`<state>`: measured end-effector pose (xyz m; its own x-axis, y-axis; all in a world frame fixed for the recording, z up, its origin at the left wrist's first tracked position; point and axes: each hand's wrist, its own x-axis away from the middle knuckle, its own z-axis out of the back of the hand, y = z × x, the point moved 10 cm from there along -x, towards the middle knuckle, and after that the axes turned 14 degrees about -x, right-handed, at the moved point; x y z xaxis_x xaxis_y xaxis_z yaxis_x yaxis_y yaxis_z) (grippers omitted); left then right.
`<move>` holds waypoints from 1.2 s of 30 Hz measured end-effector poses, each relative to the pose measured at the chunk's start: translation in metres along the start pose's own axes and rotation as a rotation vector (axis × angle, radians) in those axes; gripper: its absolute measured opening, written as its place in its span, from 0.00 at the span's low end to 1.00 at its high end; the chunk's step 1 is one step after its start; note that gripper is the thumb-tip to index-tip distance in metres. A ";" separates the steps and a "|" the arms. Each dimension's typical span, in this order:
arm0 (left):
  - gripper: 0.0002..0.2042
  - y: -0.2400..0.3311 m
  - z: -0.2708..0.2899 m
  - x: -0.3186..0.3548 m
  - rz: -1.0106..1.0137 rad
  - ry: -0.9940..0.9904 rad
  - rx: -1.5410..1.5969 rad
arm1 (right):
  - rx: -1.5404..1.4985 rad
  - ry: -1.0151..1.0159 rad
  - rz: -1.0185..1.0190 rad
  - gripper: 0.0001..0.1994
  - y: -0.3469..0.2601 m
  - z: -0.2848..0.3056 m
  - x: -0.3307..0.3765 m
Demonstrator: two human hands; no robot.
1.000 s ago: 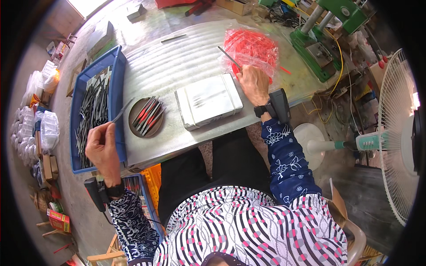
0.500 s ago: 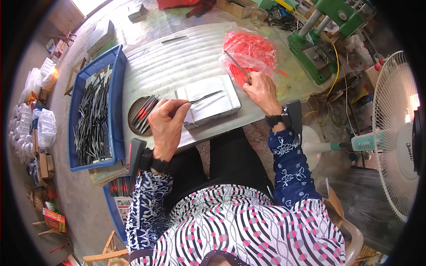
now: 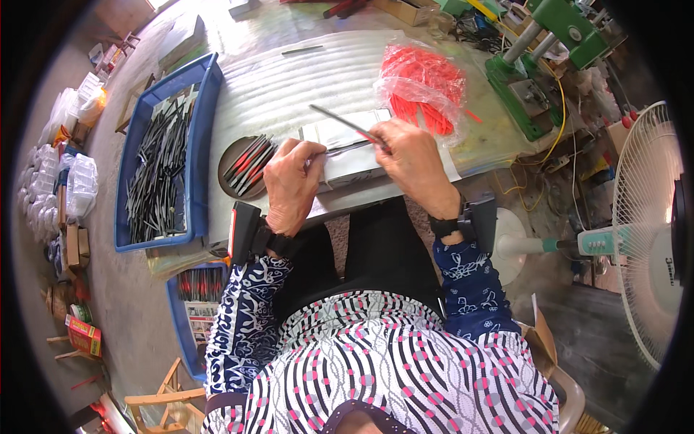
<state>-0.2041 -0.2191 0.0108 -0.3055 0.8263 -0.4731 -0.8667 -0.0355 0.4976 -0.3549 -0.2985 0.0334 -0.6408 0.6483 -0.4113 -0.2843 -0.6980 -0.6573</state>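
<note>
My left hand point(image 3: 293, 177) pinches one end of a slim dark tweezer-like piece point(image 3: 348, 147), which lies over a white paper-wrapped block point(image 3: 324, 134). Closed around a long, thin grey stick-like tool point(image 3: 338, 118), my right hand point(image 3: 416, 160) is at the piece's other end. The tool slants up and left over the block. Whether the right fingers also touch the piece is hidden. Left of my left hand stands a round brown dish point(image 3: 225, 179) with several black-and-red slim pieces point(image 3: 249, 160). A clear bag of red plastic strips point(image 3: 423, 79) lies beyond my right hand.
A blue bin point(image 3: 204, 152) full of dark slim pieces stands on the left, with a second blue bin point(image 3: 177, 318) lower down. At the far right are a green press point(image 3: 524, 101) and a standing fan point(image 3: 643, 239). A single dark piece point(image 3: 302, 50) lies far back.
My right hand has moved left with the grey tool, from beside the red strips to the end of the piece in my left hand. The view has shifted slightly.
</note>
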 end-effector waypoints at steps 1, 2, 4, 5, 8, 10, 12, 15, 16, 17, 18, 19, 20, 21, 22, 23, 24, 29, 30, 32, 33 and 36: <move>0.06 0.000 0.001 0.000 0.002 0.006 -0.001 | 0.037 -0.008 0.022 0.07 -0.005 -0.006 -0.001; 0.06 -0.001 0.001 0.000 0.002 0.017 -0.001 | 0.070 -0.014 0.044 0.07 -0.010 -0.012 -0.003; 0.06 -0.003 0.001 0.000 0.019 0.016 0.015 | 0.128 0.005 0.124 0.05 -0.021 -0.018 -0.005; 0.06 -0.003 0.001 0.000 0.024 0.021 0.022 | 0.146 -0.001 0.132 0.05 -0.023 -0.022 -0.006; 0.05 -0.006 -0.001 0.002 0.056 0.018 0.072 | 0.196 -0.019 0.153 0.05 -0.026 -0.029 -0.010; 0.05 -0.007 -0.001 0.002 0.062 0.026 0.092 | 0.220 -0.029 0.161 0.05 -0.026 -0.031 -0.011; 0.05 -0.007 -0.001 0.002 0.055 0.033 0.095 | 0.232 -0.036 0.155 0.05 -0.025 -0.033 -0.012; 0.06 -0.005 0.000 0.002 0.024 0.049 0.081 | 0.234 -0.036 0.166 0.05 -0.027 -0.033 -0.013; 0.06 -0.005 0.000 0.002 0.021 0.050 0.079 | 0.232 -0.034 0.170 0.05 -0.027 -0.033 -0.014; 0.06 -0.004 0.001 0.002 0.012 0.053 0.077 | 0.227 -0.042 0.174 0.05 -0.027 -0.033 -0.014; 0.06 -0.006 0.000 0.002 0.023 0.043 0.077 | 0.223 -0.049 0.174 0.05 -0.027 -0.034 -0.015; 0.06 -0.006 -0.001 0.002 0.028 0.037 0.078 | 0.219 -0.048 0.174 0.05 -0.027 -0.034 -0.015; 0.06 -0.006 -0.001 0.002 0.025 0.042 0.080 | 0.212 -0.060 0.174 0.05 -0.027 -0.035 -0.016; 0.06 -0.007 -0.002 0.002 0.037 0.033 0.089 | 0.206 -0.063 0.174 0.05 -0.026 -0.035 -0.017; 0.06 -0.008 -0.003 0.002 0.041 0.035 0.098 | 0.199 -0.067 0.173 0.05 -0.025 -0.035 -0.017; 0.06 -0.008 -0.003 0.002 0.046 0.037 0.107 | 0.200 -0.085 0.170 0.05 -0.024 -0.037 -0.018; 0.05 -0.007 -0.003 0.002 0.033 0.048 0.084 | 0.201 -0.104 0.166 0.05 -0.022 -0.038 -0.019; 0.05 -0.006 -0.001 0.003 0.028 0.070 0.056 | 0.122 -0.098 0.129 0.05 -0.015 -0.039 -0.020; 0.05 -0.008 -0.002 0.004 0.043 0.061 0.075 | 0.090 -0.066 0.131 0.05 -0.016 -0.037 -0.018; 0.06 -0.009 -0.002 0.004 0.059 0.068 0.112 | 0.014 0.014 0.143 0.04 -0.018 -0.029 -0.014; 0.05 -0.009 -0.003 0.004 0.062 0.056 0.094 | -0.030 0.063 0.149 0.05 -0.019 -0.024 -0.011; 0.04 -0.007 -0.003 0.004 0.059 0.036 0.045 | -0.183 0.261 0.098 0.08 -0.011 0.001 -0.005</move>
<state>-0.2004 -0.2169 0.0033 -0.3702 0.8029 -0.4672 -0.8282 -0.0574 0.5575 -0.3494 -0.2940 0.0434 -0.4477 0.6534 -0.6105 -0.0821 -0.7099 -0.6995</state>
